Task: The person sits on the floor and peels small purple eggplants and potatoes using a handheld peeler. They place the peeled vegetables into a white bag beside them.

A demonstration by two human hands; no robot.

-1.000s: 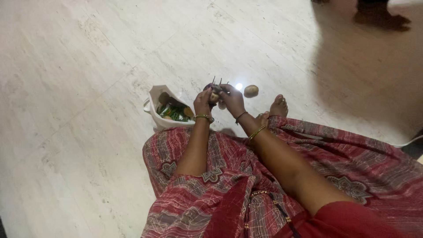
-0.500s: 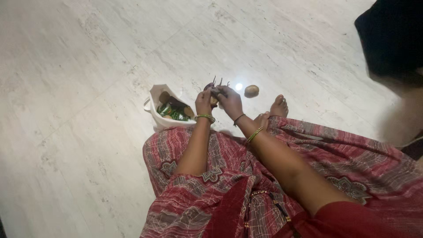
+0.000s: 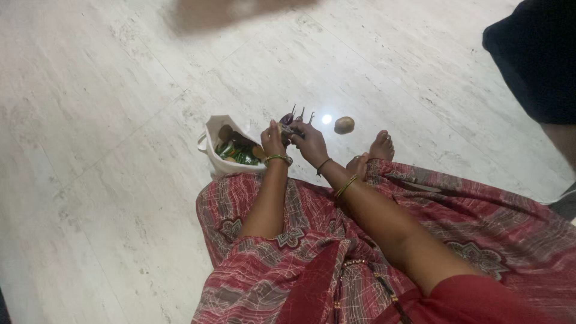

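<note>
beside both hands [image 3: 294,141], white bag [image 3: 211,157], seemingly green packets [image 3: 235,153].

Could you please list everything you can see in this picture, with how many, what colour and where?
small purple stemmed vegetables: a few, exact count unclear, dark purple, on the floor at the fingertips
round brown potato: one, light brown, alone on the floor right of the hands
white plastic bag: one, white, on the floor left of the hands, holding green and brown items
pale marbled floor: one, off-white
another person's dark garment: one, black, upper right
red patterned cloth: one, over the lap
left hand: one, beside the bag
right hand: one, touching the vegetables
</note>
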